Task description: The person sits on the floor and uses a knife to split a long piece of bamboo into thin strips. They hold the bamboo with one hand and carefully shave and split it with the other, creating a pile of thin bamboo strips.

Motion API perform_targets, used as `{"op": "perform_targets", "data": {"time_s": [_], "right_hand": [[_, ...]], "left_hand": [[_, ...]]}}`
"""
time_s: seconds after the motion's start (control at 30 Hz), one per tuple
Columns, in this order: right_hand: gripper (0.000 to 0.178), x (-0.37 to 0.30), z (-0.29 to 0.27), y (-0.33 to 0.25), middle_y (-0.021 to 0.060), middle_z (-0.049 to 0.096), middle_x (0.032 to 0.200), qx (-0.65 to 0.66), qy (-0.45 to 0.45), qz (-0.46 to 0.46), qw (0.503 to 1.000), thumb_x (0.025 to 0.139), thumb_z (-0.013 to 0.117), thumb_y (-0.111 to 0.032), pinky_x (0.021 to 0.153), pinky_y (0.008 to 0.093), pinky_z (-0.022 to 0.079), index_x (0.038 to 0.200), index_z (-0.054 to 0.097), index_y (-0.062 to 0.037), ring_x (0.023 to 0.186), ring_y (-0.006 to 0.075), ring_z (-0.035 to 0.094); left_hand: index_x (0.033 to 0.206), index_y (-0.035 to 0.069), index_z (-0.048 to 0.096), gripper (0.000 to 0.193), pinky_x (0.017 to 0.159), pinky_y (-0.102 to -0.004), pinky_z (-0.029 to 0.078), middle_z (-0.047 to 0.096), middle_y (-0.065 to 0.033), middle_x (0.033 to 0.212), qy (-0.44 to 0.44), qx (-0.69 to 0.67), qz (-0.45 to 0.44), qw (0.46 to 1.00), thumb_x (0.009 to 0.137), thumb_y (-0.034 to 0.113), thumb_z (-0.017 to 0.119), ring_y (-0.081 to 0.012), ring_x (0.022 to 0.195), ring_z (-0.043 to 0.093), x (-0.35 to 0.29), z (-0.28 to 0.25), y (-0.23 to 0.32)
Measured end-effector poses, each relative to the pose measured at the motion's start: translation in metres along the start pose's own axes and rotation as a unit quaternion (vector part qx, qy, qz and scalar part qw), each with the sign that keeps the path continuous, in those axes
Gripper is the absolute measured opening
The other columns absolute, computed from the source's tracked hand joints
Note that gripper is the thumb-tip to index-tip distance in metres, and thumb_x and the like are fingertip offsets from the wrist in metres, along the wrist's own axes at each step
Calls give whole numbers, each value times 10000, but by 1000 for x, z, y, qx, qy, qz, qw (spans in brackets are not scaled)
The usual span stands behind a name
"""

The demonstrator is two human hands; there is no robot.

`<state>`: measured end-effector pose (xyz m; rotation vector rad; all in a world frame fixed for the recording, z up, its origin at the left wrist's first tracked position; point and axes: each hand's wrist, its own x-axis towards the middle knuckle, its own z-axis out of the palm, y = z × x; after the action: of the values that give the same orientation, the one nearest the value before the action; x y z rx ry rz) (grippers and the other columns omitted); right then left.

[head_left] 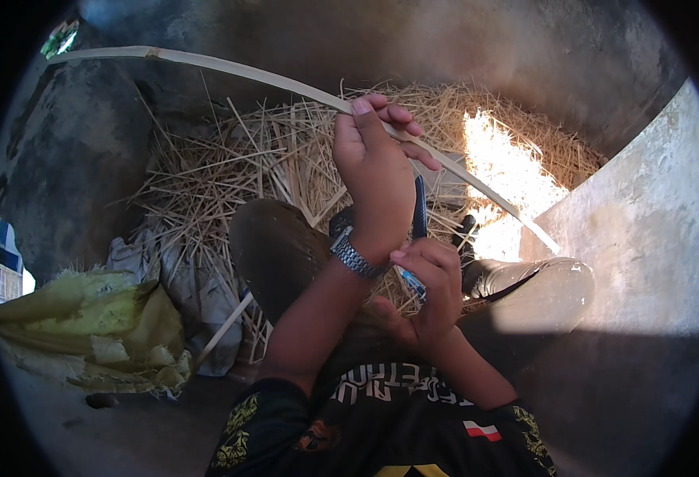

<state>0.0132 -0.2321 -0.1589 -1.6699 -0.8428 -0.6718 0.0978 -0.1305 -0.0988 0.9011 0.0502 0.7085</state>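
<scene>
My left hand (377, 167) is raised in the middle, with a metal watch (355, 253) on its wrist. Its thumb and fingers close on a long, pale bamboo strip (262, 76), which arches from the far left down to the right. Below it, close to the left wrist, my right hand (431, 290) is wrapped round what looks like a knife (419, 208). A narrow dark blade points up and away from me, and part of a blue-and-white handle shows between the fingers. The blade is apart from the strip.
Thin shavings and slivers (230, 171) lie heaped before my bent legs, sunlit at the right. A torn yellow-green sack (87, 326) and grey cloth lie on the left. A dark wall (445, 48) stands behind; a pale wall (652, 230) rises on the right.
</scene>
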Motion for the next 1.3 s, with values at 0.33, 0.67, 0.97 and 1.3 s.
{"op": "perform_targets", "data": {"time_s": [0.33,0.67,0.97,1.3], "right_hand": [[231,7,-11,-17,51,552,701,-79,-271,206,937,931,689,-183,557,311,460,961,565,10,621,145,544],[332,86,-64,-31,130,532,695,325,-123,359,866,959,473,-271,608,306,457,756,494,-9,642,200,536],[313,95,-63,72,28,568,646,160,-359,474,788,964,480,-231,554,256,438,882,669,4,557,118,536],[230,71,56,276,2,530,651,52,-432,543,718,989,522,-191,549,271,500,1024,653,-5,536,111,530]], "left_hand": [[1021,20,552,277,494,-240,557,567,-35,848,-35,211,9,977,1072,254,414,-84,727,576,7,-19,-54],[1035,10,578,264,464,-258,557,588,-46,851,-82,297,-38,951,1058,230,433,-94,709,596,39,-42,-70],[1121,-17,602,291,519,-284,579,602,-52,886,-75,280,18,957,1057,228,457,-106,749,589,119,-63,33],[1186,-14,586,313,609,-305,577,598,-45,923,-47,151,0,987,1047,252,498,-141,815,576,106,-115,60]]}}
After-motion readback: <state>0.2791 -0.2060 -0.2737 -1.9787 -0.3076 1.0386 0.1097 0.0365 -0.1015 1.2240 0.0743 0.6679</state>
